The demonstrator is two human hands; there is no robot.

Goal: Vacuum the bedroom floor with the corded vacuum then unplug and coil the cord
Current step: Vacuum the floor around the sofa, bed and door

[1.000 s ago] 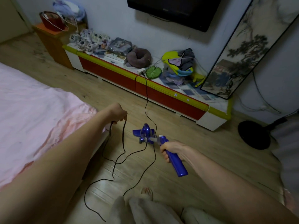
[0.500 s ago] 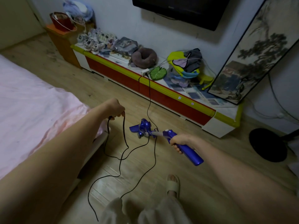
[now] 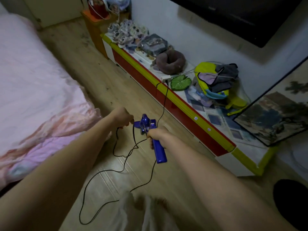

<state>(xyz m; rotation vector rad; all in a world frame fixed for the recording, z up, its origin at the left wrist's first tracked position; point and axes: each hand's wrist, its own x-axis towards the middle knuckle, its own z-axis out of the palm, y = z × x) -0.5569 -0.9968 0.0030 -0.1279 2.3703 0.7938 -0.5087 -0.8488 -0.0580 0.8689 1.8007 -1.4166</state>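
Now our right hand (image 3: 157, 135) grips the handle of the one blue vacuum (image 3: 150, 130) over the floor (image 3: 116, 90), while our left hand (image 3: 122, 116) pinches the single black cord (image 3: 164, 104), which runs far right to one power strip (image 3: 165, 78) on the low cabinet (image 3: 188, 117).

Television (image 3: 246, 15) cut off at top edge

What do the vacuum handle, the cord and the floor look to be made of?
Vacuum handle: glossy blue, probably moulded plastic, with highlights. Cord: thin, black, limp, likely rubber- or PVC-sheathed. Floor: pale wood-grain planks with seams, laminate or wood; cannot tell which.
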